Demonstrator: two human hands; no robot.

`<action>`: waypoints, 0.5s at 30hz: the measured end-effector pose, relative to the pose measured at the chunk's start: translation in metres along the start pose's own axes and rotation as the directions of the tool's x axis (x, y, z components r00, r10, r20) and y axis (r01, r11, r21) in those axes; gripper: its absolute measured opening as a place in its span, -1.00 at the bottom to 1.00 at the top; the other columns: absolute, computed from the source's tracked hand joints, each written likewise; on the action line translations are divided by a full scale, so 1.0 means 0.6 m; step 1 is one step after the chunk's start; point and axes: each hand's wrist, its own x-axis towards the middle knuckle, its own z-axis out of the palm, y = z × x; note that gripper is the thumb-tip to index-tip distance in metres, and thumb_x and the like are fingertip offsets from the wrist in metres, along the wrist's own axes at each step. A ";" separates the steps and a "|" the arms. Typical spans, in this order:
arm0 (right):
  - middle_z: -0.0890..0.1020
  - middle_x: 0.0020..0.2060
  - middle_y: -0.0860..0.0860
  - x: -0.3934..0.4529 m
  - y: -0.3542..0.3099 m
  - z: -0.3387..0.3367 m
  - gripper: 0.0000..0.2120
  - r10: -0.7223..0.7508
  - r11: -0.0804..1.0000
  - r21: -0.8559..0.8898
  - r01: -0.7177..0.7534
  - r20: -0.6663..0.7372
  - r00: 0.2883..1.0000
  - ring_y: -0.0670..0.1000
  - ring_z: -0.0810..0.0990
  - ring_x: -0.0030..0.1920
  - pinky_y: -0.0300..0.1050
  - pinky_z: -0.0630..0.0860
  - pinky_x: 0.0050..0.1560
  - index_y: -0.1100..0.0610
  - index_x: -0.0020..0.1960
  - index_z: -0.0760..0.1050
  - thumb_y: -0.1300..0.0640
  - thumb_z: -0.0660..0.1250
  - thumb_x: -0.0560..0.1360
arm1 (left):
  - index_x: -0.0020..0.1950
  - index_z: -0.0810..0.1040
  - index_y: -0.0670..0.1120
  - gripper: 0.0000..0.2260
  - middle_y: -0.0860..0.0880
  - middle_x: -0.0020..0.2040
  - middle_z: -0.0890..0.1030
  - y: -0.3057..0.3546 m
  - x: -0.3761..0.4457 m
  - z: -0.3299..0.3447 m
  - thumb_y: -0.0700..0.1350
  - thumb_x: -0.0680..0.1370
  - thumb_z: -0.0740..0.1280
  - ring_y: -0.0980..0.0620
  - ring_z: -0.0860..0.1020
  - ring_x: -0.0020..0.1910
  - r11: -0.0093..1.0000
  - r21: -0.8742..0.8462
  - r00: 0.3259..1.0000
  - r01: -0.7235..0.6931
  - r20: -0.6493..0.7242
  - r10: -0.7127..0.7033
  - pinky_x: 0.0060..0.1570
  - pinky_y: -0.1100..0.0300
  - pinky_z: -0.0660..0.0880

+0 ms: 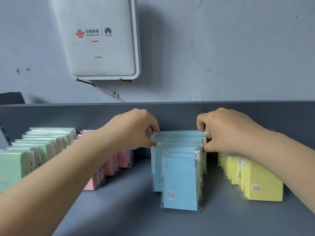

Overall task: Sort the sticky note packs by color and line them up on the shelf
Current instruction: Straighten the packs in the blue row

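Note:
Several blue sticky note packs (pixel 179 183) in clear wrappers stand upright in a row at the middle of the grey shelf (pixel 129 210). My left hand (pixel 134 130) pinches the left top edges of the rear blue packs. My right hand (pixel 226 132) pinches their right top edges. A row of green packs (pixel 25 155) stands at the far left. Pink packs (pixel 112 165) stand behind my left forearm, partly hidden by it. Yellow packs (pixel 257 181) stand at the right, under my right forearm.
The shelf's grey back panel (pixel 170 114) rises just behind the packs. A white router box (pixel 97 40) hangs on the wall above, with a thin cable (pixel 109 92) below it. A dark object (pixel 12 97) sits at the upper left.

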 end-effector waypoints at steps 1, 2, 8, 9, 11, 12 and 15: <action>0.53 -0.20 -0.11 0.000 0.000 0.002 -0.78 -0.004 1.000 0.002 0.004 -0.009 1.000 0.02 0.53 -0.11 -0.13 0.41 -0.27 -0.01 -0.08 0.41 0.04 0.39 0.33 | 0.04 0.59 0.12 -0.76 0.20 -0.13 0.62 -0.001 0.000 0.002 0.02 0.39 0.46 0.15 0.55 -0.14 1.000 -0.004 1.000 0.002 -0.016 -0.002 -0.21 0.25 0.46; 0.54 -0.19 -0.11 0.000 -0.001 0.004 -0.80 -0.004 1.000 0.008 0.004 -0.018 1.000 0.02 0.53 -0.11 -0.13 0.42 -0.24 0.00 -0.08 0.42 0.04 0.37 0.34 | 0.02 0.60 0.12 -0.77 0.20 -0.15 0.62 -0.003 0.000 0.004 0.02 0.38 0.46 0.15 0.55 -0.15 1.000 -0.003 0.999 0.005 -0.034 -0.005 -0.22 0.26 0.45; 0.56 -0.17 -0.12 0.001 -0.003 0.003 -0.82 -0.003 1.000 -0.021 0.002 -0.058 0.998 0.00 0.52 -0.10 -0.16 0.42 -0.20 -0.02 -0.07 0.43 0.00 0.35 0.36 | -0.04 0.61 0.13 -0.81 0.21 -0.15 0.63 -0.009 0.000 0.007 0.04 0.36 0.47 0.24 0.47 -0.29 1.000 0.028 0.992 0.004 -0.129 0.000 -0.33 0.33 0.37; 0.56 -0.16 -0.13 0.001 -0.003 0.002 -0.83 -0.005 1.000 -0.027 0.004 -0.055 0.998 0.00 0.52 -0.10 -0.16 0.42 -0.19 -0.03 -0.07 0.43 0.00 0.35 0.37 | -0.04 0.61 0.14 -0.81 0.21 -0.14 0.63 -0.009 0.000 0.007 0.05 0.37 0.46 0.23 0.46 -0.30 0.999 0.045 0.991 -0.001 -0.130 0.007 -0.35 0.35 0.35; 0.55 -0.14 -0.14 0.001 -0.003 0.000 -0.81 -0.009 0.999 -0.032 0.008 -0.034 0.999 -0.01 0.52 -0.08 -0.15 0.43 -0.18 -0.04 -0.06 0.43 -0.03 0.37 0.37 | -0.02 0.62 0.14 -0.81 0.21 -0.15 0.62 -0.009 -0.001 0.006 0.05 0.38 0.45 0.19 0.51 -0.24 0.999 0.053 0.993 -0.005 -0.116 0.011 -0.34 0.35 0.35; 0.55 -0.14 -0.14 0.000 -0.003 -0.002 -0.79 -0.012 0.999 -0.033 0.011 -0.024 1.000 -0.02 0.52 -0.08 -0.15 0.44 -0.17 -0.04 -0.06 0.43 -0.05 0.38 0.37 | -0.02 0.62 0.14 -0.81 0.21 -0.15 0.62 -0.009 -0.002 0.004 0.05 0.38 0.45 0.18 0.53 -0.21 0.999 0.046 0.994 -0.004 -0.105 0.009 -0.33 0.34 0.37; 0.56 -0.16 -0.18 0.000 0.006 -0.012 -0.77 -0.015 1.000 -0.005 0.015 -0.018 1.000 -0.08 0.50 -0.12 -0.16 0.44 -0.17 -0.07 -0.04 0.45 -0.06 0.41 0.37 | 0.00 0.62 0.13 -0.80 0.22 -0.14 0.64 -0.013 -0.005 -0.008 0.04 0.39 0.44 0.30 0.50 -0.32 0.999 0.044 0.997 -0.001 -0.082 0.004 -0.34 0.33 0.38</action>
